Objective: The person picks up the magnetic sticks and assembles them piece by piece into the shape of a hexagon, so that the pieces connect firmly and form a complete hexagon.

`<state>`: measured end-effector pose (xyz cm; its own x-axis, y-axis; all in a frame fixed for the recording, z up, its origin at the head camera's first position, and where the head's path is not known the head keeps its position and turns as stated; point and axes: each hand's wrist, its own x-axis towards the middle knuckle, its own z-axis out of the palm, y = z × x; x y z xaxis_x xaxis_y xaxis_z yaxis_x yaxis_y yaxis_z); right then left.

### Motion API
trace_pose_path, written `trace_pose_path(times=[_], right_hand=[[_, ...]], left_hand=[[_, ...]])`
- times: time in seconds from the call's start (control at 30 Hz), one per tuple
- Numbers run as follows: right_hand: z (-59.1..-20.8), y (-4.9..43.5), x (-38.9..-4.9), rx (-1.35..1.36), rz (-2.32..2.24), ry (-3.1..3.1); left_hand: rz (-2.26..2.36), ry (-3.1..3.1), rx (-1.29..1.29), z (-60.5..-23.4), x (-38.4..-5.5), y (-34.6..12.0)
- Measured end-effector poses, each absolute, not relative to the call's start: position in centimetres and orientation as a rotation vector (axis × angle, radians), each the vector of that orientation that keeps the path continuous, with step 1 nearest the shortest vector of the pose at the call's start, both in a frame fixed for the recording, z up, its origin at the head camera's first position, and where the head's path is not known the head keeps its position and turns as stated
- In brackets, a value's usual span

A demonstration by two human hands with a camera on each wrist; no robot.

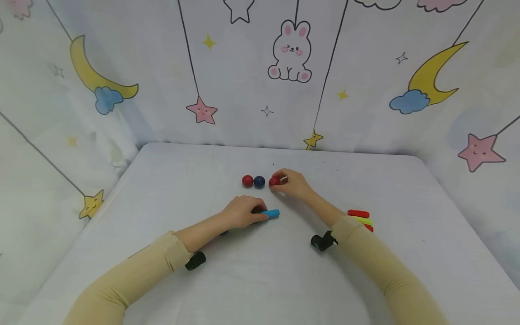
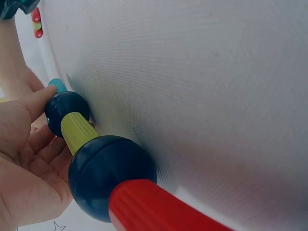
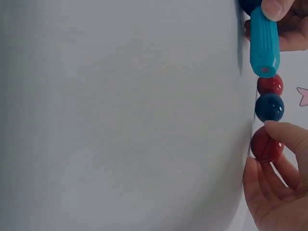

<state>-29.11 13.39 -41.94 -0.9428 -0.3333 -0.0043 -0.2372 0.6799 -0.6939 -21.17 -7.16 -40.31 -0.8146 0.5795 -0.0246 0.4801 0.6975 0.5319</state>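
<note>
My left hand (image 1: pixel 243 211) holds a chain of rods and balls by its far end, with thumb and fingers around the last dark blue ball (image 2: pixel 67 103) and the light blue rod (image 1: pixel 272 213). In the left wrist view the chain runs back through a yellow-green rod (image 2: pixel 78 132) and another dark blue ball (image 2: pixel 106 168) to a red rod (image 2: pixel 154 207). Just beyond, my right hand (image 1: pixel 296 184) pinches a red ball (image 3: pixel 266 144) between thumb and fingers. Left of it, a dark blue ball (image 1: pixel 259 182) and another red ball (image 1: pixel 247 181) sit side by side.
Two red rods (image 1: pixel 359 213) and a yellow-green rod (image 1: pixel 364 220) lie together on the white table (image 1: pixel 284 280), beside my right forearm. A patterned cloth (image 1: pixel 243 67) hangs behind the table's far edge. Black wrist cameras (image 1: pixel 322 242) stick out from both sleeves.
</note>
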Motion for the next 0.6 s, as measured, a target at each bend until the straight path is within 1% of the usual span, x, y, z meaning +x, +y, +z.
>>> trace_pose_path(times=[0.43, 0.6], right_hand=[[-41.7, 16.7, -25.0, -0.372, -1.167, 2.605], [-41.9, 17.6, -23.7, -0.387, -1.175, 2.571]], left_hand=[[0.781, 2.715, 0.814, -40.5, -21.2, -7.3], [0.804, 2.712, 0.794, -40.6, -21.2, -7.3]])
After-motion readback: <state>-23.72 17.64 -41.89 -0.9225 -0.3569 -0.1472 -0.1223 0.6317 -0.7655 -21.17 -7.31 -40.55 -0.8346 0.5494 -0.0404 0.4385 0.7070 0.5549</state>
